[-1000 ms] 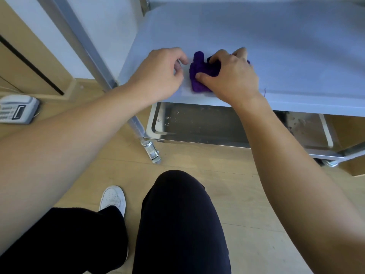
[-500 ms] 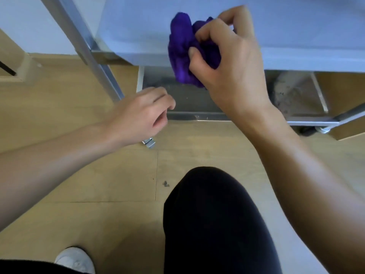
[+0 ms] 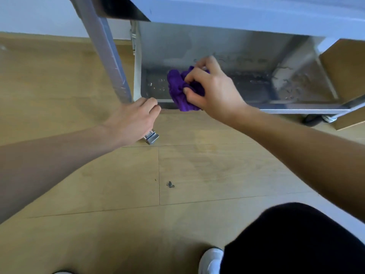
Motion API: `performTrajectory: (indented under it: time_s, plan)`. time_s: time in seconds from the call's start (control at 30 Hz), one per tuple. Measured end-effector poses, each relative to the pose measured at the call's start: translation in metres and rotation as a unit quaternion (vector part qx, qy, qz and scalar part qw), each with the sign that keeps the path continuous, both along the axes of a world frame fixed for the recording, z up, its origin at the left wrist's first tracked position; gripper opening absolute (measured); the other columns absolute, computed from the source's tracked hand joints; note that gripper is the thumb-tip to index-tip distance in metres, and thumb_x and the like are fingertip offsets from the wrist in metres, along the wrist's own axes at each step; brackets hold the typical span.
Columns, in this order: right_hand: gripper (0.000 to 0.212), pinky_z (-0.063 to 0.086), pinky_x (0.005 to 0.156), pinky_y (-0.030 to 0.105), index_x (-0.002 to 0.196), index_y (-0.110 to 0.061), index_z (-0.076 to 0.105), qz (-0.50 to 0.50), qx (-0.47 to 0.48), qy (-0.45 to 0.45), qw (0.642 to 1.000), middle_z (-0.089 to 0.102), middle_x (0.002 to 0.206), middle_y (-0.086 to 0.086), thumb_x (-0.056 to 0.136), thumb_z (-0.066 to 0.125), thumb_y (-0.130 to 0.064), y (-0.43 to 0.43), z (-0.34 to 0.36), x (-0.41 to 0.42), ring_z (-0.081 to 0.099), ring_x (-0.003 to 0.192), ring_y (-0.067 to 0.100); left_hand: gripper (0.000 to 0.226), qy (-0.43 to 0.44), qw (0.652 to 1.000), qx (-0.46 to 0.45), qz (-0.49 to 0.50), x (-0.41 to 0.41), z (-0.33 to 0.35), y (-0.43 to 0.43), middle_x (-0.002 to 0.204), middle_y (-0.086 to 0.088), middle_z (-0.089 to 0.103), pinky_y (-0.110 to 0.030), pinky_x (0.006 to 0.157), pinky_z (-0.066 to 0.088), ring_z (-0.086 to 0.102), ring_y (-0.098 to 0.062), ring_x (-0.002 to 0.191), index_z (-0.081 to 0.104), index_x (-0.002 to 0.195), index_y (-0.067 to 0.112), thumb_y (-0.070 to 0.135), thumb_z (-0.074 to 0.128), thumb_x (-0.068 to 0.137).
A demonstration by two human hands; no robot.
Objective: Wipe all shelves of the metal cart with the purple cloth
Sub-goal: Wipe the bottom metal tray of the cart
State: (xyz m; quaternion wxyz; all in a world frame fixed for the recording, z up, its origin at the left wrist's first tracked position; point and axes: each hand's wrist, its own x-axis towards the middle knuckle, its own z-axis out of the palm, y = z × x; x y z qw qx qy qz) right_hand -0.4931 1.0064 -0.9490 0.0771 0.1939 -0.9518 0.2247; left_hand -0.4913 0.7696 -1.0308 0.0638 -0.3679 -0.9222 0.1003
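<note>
My right hand holds the bunched purple cloth just above the front rim of the metal cart's bottom shelf, a steel tray with smudges and water drops. The middle shelf runs across the top of the view, above the hand. My left hand is curled at the tray's front left corner, by the base of the cart's upright post; it is unclear whether it grips the corner. A chrome wheel bracket shows under its knuckles.
Wooden floor lies in front of the cart, with a small dark speck on it. My dark-trousered knee and a white shoe are at the bottom right. A wooden cabinet stands to the cart's right.
My right hand lifted the cloth off the middle shelf and brought it down to the bottom tray. The left hand dropped to the tray's front left corner. The view tilted downward.
</note>
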Motion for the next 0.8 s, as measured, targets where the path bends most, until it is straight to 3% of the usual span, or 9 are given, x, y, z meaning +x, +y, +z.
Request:
performTrajectory:
  time_s: [0.17, 0.33, 0.43, 0.53, 0.6, 0.8]
  plan:
    - [0.029, 0.049, 0.082, 0.038, 0.113, -0.008, 0.064, 0.030, 0.089, -0.031, 0.995, 0.046, 0.124, 0.015, 0.094, 0.058, -0.030, -0.034, -0.048, -0.049, 0.058, 0.098, 0.034, 0.035, 0.019, 0.999, 0.010, 0.036, 0.001, -0.009, -0.004, 0.111, -0.012, 0.054, -0.040, 0.064, 0.052, 0.054, -0.028, 0.092, 0.053, 0.116, 0.002, -0.003, 0.053, 0.081]
    - [0.034, 0.036, 0.098, 0.040, 0.114, -0.027, 0.067, -0.051, 0.130, 0.027, 0.990, 0.048, 0.138, -0.002, 0.093, 0.049, -0.047, -0.053, -0.079, -0.058, 0.040, 0.126, 0.029, 0.039, 0.023, 0.999, 0.020, 0.028, 0.001, -0.011, -0.004, 0.106, -0.009, 0.053, -0.038, 0.070, 0.052, 0.053, -0.026, 0.092, 0.052, 0.123, 0.002, 0.000, 0.045, 0.085]
    - [0.042, 0.029, 0.106, 0.044, 0.119, -0.037, 0.064, 0.012, 0.194, 0.070, 0.979, 0.039, 0.152, -0.011, 0.093, 0.039, -0.059, -0.057, -0.080, -0.060, 0.030, 0.142, 0.026, 0.050, 0.015, 0.999, 0.032, 0.022, 0.007, -0.016, -0.010, 0.117, -0.012, 0.053, -0.039, 0.079, 0.052, 0.054, -0.028, 0.101, 0.042, 0.136, 0.001, 0.004, 0.040, 0.086]
    - [0.053, 0.025, 0.114, 0.046, 0.134, -0.043, 0.052, 0.057, 0.208, 0.039, 0.976, 0.036, 0.155, -0.013, 0.092, 0.032, -0.068, -0.046, -0.085, -0.062, 0.026, 0.146, 0.021, 0.054, 0.023, 0.999, 0.030, 0.019, 0.011, -0.020, -0.013, 0.127, -0.016, 0.052, -0.039, 0.090, 0.050, 0.052, -0.030, 0.115, 0.037, 0.141, -0.002, 0.008, 0.040, 0.087]
    - [0.049, 0.022, 0.115, 0.044, 0.139, -0.046, 0.046, 0.024, 0.197, 0.018, 0.980, 0.035, 0.155, -0.013, 0.095, 0.033, -0.063, -0.028, -0.089, -0.067, 0.026, 0.146, 0.019, 0.056, 0.019, 0.999, 0.020, 0.022, 0.011, -0.022, -0.009, 0.131, -0.018, 0.050, -0.041, 0.094, 0.047, 0.050, -0.032, 0.118, 0.033, 0.143, -0.005, 0.010, 0.038, 0.089]
    - [0.042, 0.025, 0.114, 0.052, 0.139, -0.042, 0.045, -0.227, 0.076, -0.089, 0.967, 0.027, 0.158, -0.013, 0.098, 0.036, -0.046, 0.004, -0.095, -0.092, 0.020, 0.146, 0.031, 0.059, 0.008, 0.999, 0.022, 0.037, 0.009, -0.021, -0.003, 0.122, -0.018, 0.053, -0.042, 0.082, 0.049, 0.053, -0.033, 0.106, 0.037, 0.140, -0.005, 0.013, 0.046, 0.084]
